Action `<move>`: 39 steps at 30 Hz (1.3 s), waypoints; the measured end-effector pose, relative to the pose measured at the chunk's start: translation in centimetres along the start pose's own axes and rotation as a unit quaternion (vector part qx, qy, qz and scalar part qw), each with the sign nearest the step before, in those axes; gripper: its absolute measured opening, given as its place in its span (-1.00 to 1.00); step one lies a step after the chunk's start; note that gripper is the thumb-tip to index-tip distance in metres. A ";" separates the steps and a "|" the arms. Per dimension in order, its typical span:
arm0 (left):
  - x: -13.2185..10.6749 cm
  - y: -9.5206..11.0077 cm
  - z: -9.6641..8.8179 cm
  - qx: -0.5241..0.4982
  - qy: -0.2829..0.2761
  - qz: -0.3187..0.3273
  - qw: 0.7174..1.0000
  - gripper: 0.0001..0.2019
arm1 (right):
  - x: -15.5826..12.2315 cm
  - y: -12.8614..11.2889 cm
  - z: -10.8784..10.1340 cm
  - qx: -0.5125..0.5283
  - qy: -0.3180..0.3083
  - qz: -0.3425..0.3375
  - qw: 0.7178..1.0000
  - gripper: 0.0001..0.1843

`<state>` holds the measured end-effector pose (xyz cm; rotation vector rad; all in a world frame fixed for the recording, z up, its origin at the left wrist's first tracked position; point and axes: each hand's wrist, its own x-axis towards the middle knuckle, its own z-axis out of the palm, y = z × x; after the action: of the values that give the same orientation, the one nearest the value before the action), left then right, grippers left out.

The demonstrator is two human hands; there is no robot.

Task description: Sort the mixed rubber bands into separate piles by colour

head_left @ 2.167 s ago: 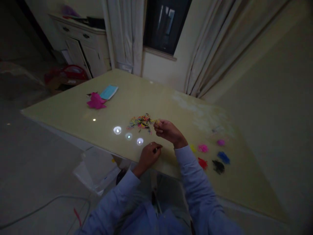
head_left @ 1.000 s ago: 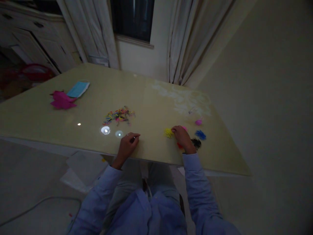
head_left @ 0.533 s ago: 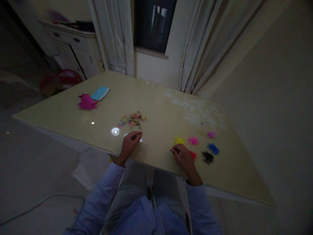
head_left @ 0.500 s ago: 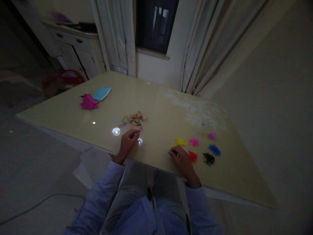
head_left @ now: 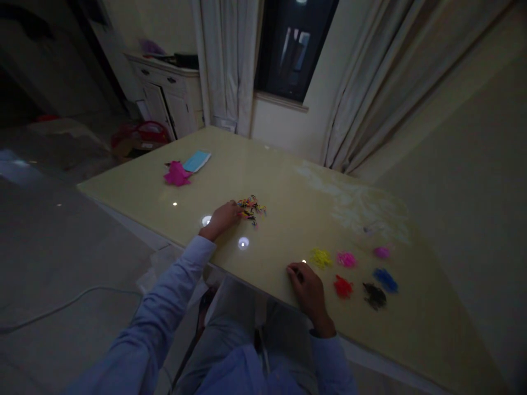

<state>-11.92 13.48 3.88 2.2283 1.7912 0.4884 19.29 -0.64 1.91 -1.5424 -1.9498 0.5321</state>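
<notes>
A mixed pile of small coloured rubber bands (head_left: 250, 207) lies near the middle of the table. My left hand (head_left: 224, 218) reaches over its left side, fingers stretched onto the bands and the tips partly hidden. Near the table's front edge my right hand (head_left: 308, 288) rests with curled fingers and thumb closed together; whatever may be between them is hidden. To its right are separate one-colour heaps: yellow bands (head_left: 320, 258), pink bands (head_left: 346, 259), red bands (head_left: 343, 287), black bands (head_left: 375, 296) and blue bands (head_left: 386, 280).
A purple-pink clump (head_left: 382, 252) lies beyond the blue heap. At the table's far left are a crumpled magenta piece (head_left: 178, 174) and a light blue flat item (head_left: 197, 161). The pale table (head_left: 263, 258) has its front edge before my lap. A cabinet (head_left: 168, 99) stands behind.
My left hand has moved forward from in front of the mixed pile onto its left side. My right hand stays curled near the front edge. The camera view has turned left.
</notes>
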 end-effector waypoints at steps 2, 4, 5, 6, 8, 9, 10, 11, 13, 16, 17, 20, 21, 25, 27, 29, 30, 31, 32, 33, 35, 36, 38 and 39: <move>0.4 0.6 -0.1 0.018 -0.028 0.013 0.999 -0.73 | -0.1 0.1 0.0 0.001 0.001 0.000 1.000 -0.72; 0.7 0.9 -0.4 0.039 -0.047 0.030 0.998 -0.74 | -0.1 0.2 0.1 0.000 0.004 -0.001 1.000 -0.73; 0.7 1.0 -0.5 0.047 -0.052 0.034 0.997 -0.73 | -0.1 0.2 0.1 -0.001 0.004 -0.003 1.000 -0.73; 0.7 1.1 -0.7 0.053 -0.054 0.034 0.997 -0.73 | -0.1 0.3 0.1 -0.001 0.005 -0.005 1.000 -0.73; 0.7 1.1 -0.8 0.056 -0.052 0.029 0.997 -0.74 | -0.1 0.3 0.1 -0.001 0.005 -0.008 1.000 -0.73; 0.6 1.1 -0.9 0.055 -0.052 0.025 0.997 -0.75 | -0.1 0.3 0.1 -0.001 0.004 -0.008 1.000 -0.73; 0.6 1.0 -0.9 0.054 -0.052 0.020 0.997 -0.75 | -0.1 0.3 0.1 -0.001 0.003 -0.007 1.000 -0.73; 0.6 1.0 -0.9 0.054 -0.051 0.014 0.997 -0.75 | -0.1 0.3 0.1 -0.001 0.003 -0.006 1.000 -0.73; 0.8 0.9 -0.8 0.053 -0.048 -0.001 0.997 -0.75 | -0.1 0.2 0.0 -0.003 0.001 -0.007 1.000 -0.72; 1.0 0.7 -0.7 0.058 -0.050 -0.012 0.997 -0.74 | -0.2 0.2 0.1 -0.008 0.001 -0.006 1.000 -0.71; 1.0 0.7 -0.7 0.060 -0.052 -0.011 0.997 -0.74 | -0.2 0.3 0.1 -0.009 0.000 -0.004 1.000 -0.71; 1.0 0.6 -0.7 0.052 -0.050 -0.007 0.997 -0.73 | -0.2 0.5 0.2 -0.010 -0.003 -0.003 1.000 -0.72; 1.0 0.5 -0.6 0.043 -0.046 -0.005 0.998 -0.74 | -0.2 0.5 0.2 -0.009 -0.002 -0.004 1.000 -0.73; 1.1 0.3 -0.6 -0.028 -0.015 0.010 0.999 -0.82 | -0.2 0.6 0.3 -0.009 0.004 -0.007 1.000 -0.73; 1.3 0.2 -0.7 -0.101 0.001 0.012 0.995 -0.87 | -0.2 0.5 0.2 -0.011 0.007 -0.009 1.000 -0.73; 1.3 0.3 -0.9 -0.204 0.016 -0.009 0.979 -0.86 | -0.2 0.4 0.2 -0.010 0.009 -0.010 1.000 -0.74; 1.2 0.5 -1.0 -0.268 0.019 -0.029 0.963 -0.85 | -0.2 0.3 0.2 -0.008 0.010 -0.010 1.000 -0.74; 0.9 0.8 -1.2 -0.337 0.016 -0.055 0.940 -0.83 | -0.2 0.3 0.1 -0.007 0.010 -0.011 1.000 -0.74; 0.5 1.2 -1.4 -0.410 0.007 -0.080 0.909 -0.82 | -0.2 0.3 0.2 -0.006 0.010 -0.012 1.000 -0.74; 0.0 1.7 -1.6 -0.482 -0.008 -0.099 0.871 -0.81 | -0.2 0.4 0.2 -0.006 0.011 -0.014 1.000 -0.74; -1.3 3.2 -2.1 -0.602 -0.032 -0.118 0.789 -0.79 | -0.2 0.4 0.2 -0.006 0.013 -0.017 1.000 -0.74; -2.1 4.2 -2.4 -0.647 -0.043 -0.113 0.752 -0.77 | -0.2 0.4 0.3 -0.006 0.013 -0.017 1.000 -0.75; -3.9 6.5 -3.0 -0.705 -0.064 -0.100 0.699 -0.73 | -0.2 0.5 0.3 -0.005 0.012 -0.015 1.000 -0.75; -4.7 7.8 -3.3 -0.723 -0.081 -0.091 0.680 -0.72 | -0.2 0.4 0.3 -0.004 0.011 -0.013 1.000 -0.75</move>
<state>-7.19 7.12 9.39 0.8674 0.7917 1.0792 19.42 -0.74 1.34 -1.5189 -1.9564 0.4952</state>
